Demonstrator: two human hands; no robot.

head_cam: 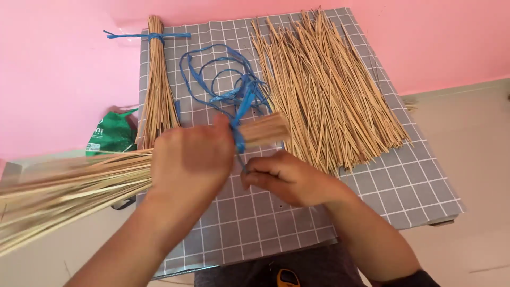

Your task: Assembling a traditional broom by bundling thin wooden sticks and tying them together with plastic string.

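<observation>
Over grey checked cloth (404, 180), left hand (188, 157) grips stick bundle (263, 130); right hand (281, 178) pinches blue string (240, 139) below

Tan sticks (329, 90) — blue string (228, 79), grey checked cloth (404, 186) — pink wall (53, 69).

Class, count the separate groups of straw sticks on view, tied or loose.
3: a blue-tied bundle lying at the cloth's left edge, a loose pile on its right side, and a bundle gripped in the left hand.
</observation>
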